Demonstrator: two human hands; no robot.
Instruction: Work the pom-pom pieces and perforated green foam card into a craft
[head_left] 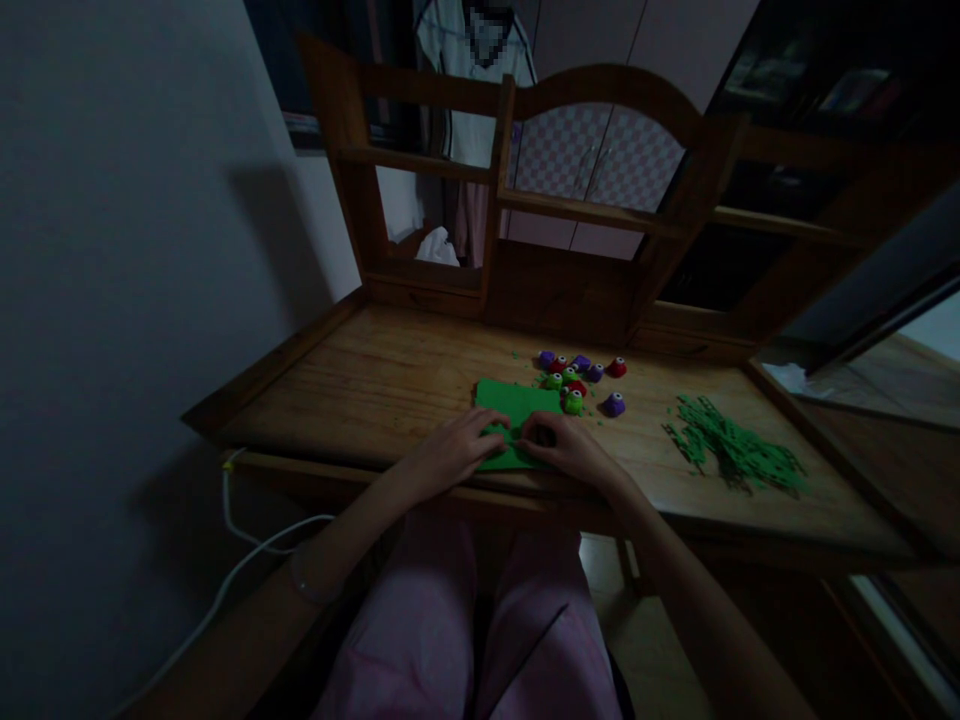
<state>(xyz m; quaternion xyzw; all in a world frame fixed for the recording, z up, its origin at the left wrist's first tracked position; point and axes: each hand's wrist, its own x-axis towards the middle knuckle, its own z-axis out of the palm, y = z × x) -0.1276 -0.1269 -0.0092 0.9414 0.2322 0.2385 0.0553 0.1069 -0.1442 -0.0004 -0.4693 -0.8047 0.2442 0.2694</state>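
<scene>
A stack or sheet of bright green foam-like material (517, 397) lies at the desk's front edge. My left hand (469, 440) rests on its left side, fingers bent and closed on the surface. Over the right side, my right hand (564, 442) is curled, thumb and forefinger drawn together at the sheet. The fingertips of both hands are close together near the sheet's middle. Any small piece pinched between them is too dark to make out. Just behind the right hand, a green figure with eyes (574, 402) stands beside the sheet's right edge.
Several small red, purple and green figures with eyes cluster behind, including a purple one (614, 404) and a red one (617, 367). A heap of green strips (739, 445) lies to the right. Green scraps dot the wooden desk (360, 370). A white cable (225, 585) hangs at left.
</scene>
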